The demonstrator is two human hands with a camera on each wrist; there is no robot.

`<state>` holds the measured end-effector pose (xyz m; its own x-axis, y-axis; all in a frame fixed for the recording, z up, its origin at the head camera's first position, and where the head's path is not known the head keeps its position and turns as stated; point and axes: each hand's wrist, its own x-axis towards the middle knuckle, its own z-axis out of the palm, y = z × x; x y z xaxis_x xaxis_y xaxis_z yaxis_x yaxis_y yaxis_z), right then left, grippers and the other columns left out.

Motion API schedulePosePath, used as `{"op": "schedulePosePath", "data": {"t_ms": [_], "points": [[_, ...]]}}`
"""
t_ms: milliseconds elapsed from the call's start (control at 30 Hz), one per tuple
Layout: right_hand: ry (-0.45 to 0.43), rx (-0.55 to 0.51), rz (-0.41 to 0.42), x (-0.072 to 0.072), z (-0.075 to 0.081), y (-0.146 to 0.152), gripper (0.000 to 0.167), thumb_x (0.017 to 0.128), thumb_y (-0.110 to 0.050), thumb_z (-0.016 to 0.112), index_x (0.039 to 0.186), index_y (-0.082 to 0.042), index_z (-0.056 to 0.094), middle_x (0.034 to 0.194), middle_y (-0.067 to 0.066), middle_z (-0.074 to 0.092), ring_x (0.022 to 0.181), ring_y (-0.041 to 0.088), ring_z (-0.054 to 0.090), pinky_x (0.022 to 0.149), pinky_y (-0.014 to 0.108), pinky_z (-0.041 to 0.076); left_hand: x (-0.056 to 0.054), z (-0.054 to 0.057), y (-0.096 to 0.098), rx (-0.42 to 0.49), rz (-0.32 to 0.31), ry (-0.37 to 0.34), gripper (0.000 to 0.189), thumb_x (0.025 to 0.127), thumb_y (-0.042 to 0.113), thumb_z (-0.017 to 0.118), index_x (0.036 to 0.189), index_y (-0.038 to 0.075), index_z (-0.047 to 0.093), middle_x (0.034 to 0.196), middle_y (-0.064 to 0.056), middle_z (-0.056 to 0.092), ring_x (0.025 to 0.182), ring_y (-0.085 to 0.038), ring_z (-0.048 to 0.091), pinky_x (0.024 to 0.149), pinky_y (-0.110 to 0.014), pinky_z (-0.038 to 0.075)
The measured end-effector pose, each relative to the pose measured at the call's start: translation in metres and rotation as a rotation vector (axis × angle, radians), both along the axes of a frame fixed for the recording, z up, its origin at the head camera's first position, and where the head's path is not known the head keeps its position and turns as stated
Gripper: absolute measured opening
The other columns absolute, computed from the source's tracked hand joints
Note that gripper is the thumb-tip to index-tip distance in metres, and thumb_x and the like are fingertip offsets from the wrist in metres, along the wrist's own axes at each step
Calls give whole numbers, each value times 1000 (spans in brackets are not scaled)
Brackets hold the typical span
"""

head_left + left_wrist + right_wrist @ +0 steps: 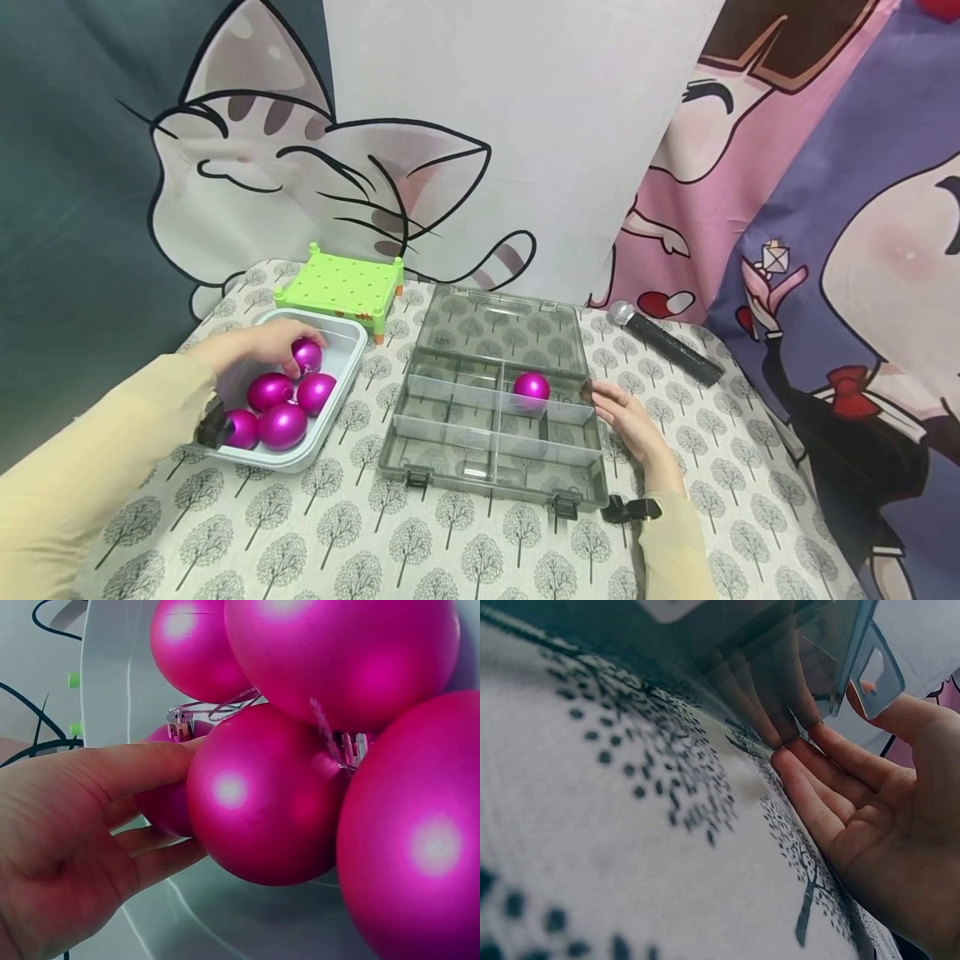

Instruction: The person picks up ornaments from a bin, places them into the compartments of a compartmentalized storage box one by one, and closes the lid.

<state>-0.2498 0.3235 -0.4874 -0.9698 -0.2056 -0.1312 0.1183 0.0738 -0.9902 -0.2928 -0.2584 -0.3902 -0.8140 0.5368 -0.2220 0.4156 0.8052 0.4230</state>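
Note:
My left hand (272,340) reaches into a pale plastic tub (351,367) at the left. Its thumb and fingers grip a magenta Christmas ball (163,806) with a silver cap, partly hidden behind another magenta ball (262,802) in the left wrist view. Several more magenta balls (282,426) lie in the tub. To the right sits a clear grey divided box (442,457), its lid (498,329) folded back. One magenta ball (531,386) rests in its back row, right of the middle divider. My right hand (632,425) touches the box's right side with fingers extended.
Behind the tub stands a small green perforated stand (341,282) with orange feet. A black microphone (663,342) with a silver head lies at the back right. The tree-print tablecloth (450,550) covers the table, and a cartoon-print curtain (562,125) hangs behind it.

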Motion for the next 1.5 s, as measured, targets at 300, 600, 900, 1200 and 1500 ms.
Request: {"op": "schedulePosePath", "data": {"t_ms": [300, 600, 900, 1200, 1500], "points": [[13, -21, 10, -1, 0, 0, 56, 101, -9, 49, 142, 21, 25, 107, -19, 63, 101, -6, 62, 94, 11, 48, 3, 3, 0, 2, 3, 58, 60, 60, -2, 81, 117, -4, 64, 122, -29, 61, 112, -49, 56, 99, -64, 41], [7, -2, 2, -3, -1, -1, 56, 100, -9, 51, 142, 20, 27, 107, -20, 64, 101, -6, 62, 93, 11, 48, 9, 18, 1, 60, 31, 72, 62, 62, -1, 82, 120, -4, 62, 117, -26, 64, 104, -42, 61, 92, -59, 49], [10, -5, 7, -2, -1, 0, 56, 100, -9, 50, 141, 20, 27, 106, -19, 64, 101, -6, 62, 93, 11, 48, 9, 51, 6, 141, 20, 132, 59, 65, 1, 83, 120, -4, 62, 117, -26, 64, 103, -40, 62, 88, -56, 52], [12, 25, 17, 0, -1, 1, 57, 102, -13, 50, 143, 18, 27, 109, -19, 61, 103, -7, 60, 94, 10, 47, 11, 77, 25, 150, 16, 214, 57, 71, 5, 82, 124, -1, 62, 121, -23, 64, 105, -38, 63, 91, -54, 52], [7, -3, 10, 0, 0, 1, 56, 101, -11, 50, 143, 19, 26, 106, -20, 64, 101, -7, 61, 94, 10, 47, 9, 84, 57, 177, 0, 331, 58, 73, 12, 83, 126, 1, 61, 125, -22, 63, 106, -37, 64, 90, -51, 54]]}}
